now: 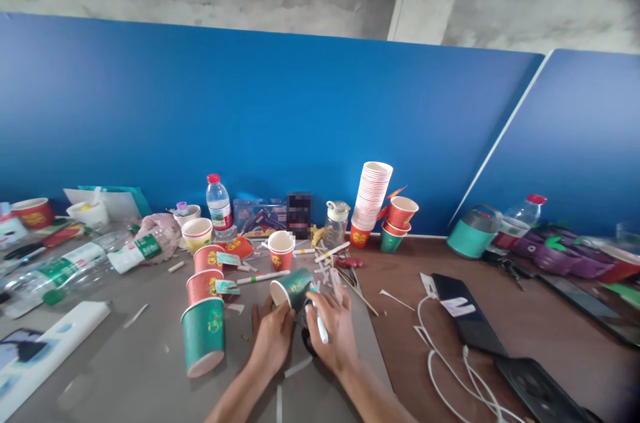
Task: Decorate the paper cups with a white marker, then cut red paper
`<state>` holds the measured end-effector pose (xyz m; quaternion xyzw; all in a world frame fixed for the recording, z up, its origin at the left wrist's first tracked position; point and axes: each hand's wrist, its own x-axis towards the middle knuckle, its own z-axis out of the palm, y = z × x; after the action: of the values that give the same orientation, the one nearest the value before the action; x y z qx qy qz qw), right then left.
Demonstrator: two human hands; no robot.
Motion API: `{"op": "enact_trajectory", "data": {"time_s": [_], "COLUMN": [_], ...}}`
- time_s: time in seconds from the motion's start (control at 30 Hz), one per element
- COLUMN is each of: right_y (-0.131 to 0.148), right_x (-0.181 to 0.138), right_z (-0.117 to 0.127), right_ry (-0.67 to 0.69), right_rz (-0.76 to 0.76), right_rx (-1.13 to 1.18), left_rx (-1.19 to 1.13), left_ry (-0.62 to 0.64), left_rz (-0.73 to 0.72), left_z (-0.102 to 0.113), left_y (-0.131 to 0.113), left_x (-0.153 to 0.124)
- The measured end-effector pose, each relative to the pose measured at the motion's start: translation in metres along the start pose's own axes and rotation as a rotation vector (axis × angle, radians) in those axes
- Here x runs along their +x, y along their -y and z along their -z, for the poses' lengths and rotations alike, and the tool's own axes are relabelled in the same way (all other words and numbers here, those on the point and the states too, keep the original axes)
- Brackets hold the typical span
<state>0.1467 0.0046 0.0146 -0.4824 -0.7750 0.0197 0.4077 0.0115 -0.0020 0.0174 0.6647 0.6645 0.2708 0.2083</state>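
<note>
A green paper cup (296, 286) lies on its side on the grey table, its open mouth facing left. My left hand (271, 337) is closed on its near side, fingers at the rim. Close to the cup's base, my right hand (336, 331) is wrapped round a slim white pen-like tool (323, 328); its tip is hidden. Under that hand a black rounded object (307, 341) shows only in part. Just behind stands a red paper cup (281, 255). White paper scraps (326, 272) lie beyond my right fingers.
Left of my hands lies a row of joined cups, a green one (203, 335) nearest. A tall cup stack (373, 196) and a glass jar (336, 223) stand behind. To the right are a black phone (467, 313) and white cable (434, 369). A blue partition (300, 116) closes the back.
</note>
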Motion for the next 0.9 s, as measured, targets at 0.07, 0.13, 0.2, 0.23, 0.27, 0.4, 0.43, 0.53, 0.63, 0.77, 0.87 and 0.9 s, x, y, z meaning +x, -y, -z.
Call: {"op": "enact_trajectory", "data": {"time_s": [0.07,0.13,0.2,0.23,0.27,0.4,0.43,0.53,0.63,0.77,0.87,0.9], "right_y": [-0.0008,-0.0018,-0.0022,-0.0021,-0.0019,-0.0002,0.0,-0.0003,-0.0014,-0.0015,0.0002,0.001], "right_x": [-0.0004,-0.0012,-0.002,-0.0023,-0.0024,-0.0017,-0.0015,-0.0015,-0.0021,-0.0028,-0.0027,-0.0025], "right_z": [-0.0003,-0.0009,-0.0014,-0.0015,-0.0015,-0.0011,-0.0011,-0.0018,-0.0028,-0.0037,-0.0044,-0.0046], "right_ry": [0.008,0.003,0.002,0.008,0.014,0.003,0.001,-0.004,-0.018,0.002,-0.003,-0.005], "right_rz": [0.001,-0.019,-0.028,-0.026,-0.023,-0.03,-0.027,-0.011,-0.012,-0.019,-0.029,-0.023], "right_rx": [0.002,-0.01,-0.015,-0.012,-0.007,-0.008,-0.011,-0.028,-0.059,-0.066,-0.071,-0.071], "left_rx": [-0.006,-0.011,-0.01,-0.008,-0.008,-0.015,-0.019,-0.028,-0.022,-0.008,-0.003,-0.012], "left_ry": [0.004,-0.002,-0.004,-0.002,0.001,-0.011,-0.014,-0.017,-0.017,-0.013,-0.016,-0.014], "left_rz": [0.001,0.003,0.003,0.002,-0.001,-0.007,-0.009,-0.012,-0.013,0.01,0.028,0.029], "left_z": [-0.0007,-0.0016,-0.0021,-0.0021,-0.0019,-0.0005,-0.0004,-0.0005,-0.0009,0.0004,0.0014,0.0015], "left_y": [0.0004,0.0013,0.0021,0.0023,0.0025,0.0026,0.0028,0.0043,0.0056,0.0045,0.0032,0.0031], "left_x": [0.0,0.0,-0.0001,-0.0001,-0.0001,-0.0001,0.0,0.0005,0.0011,0.0017,0.0022,0.0025]}}
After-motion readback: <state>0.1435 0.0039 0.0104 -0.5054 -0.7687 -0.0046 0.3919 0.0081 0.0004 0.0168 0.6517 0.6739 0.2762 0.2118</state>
